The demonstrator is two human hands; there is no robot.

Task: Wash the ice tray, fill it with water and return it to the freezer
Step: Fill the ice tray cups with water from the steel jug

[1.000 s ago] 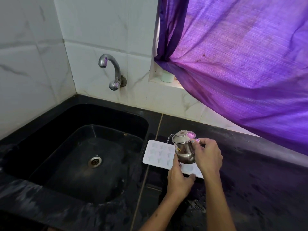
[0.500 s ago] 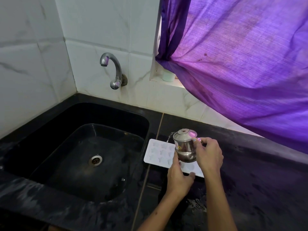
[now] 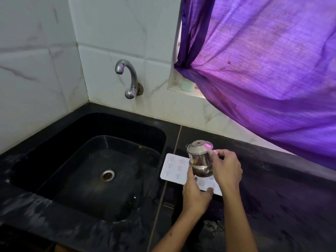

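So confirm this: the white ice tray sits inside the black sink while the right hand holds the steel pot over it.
Wrong on one count. The head view shows the white ice tray on the black counter beside the sink, not inside it. The right hand does hold the steel pot over it.

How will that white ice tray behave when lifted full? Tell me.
The ice tray looks thin and flat, so it probably flexes and spills if lifted by one end. The black counter looks wet, so it may slide. Best lifted level with the left hand and another hand.
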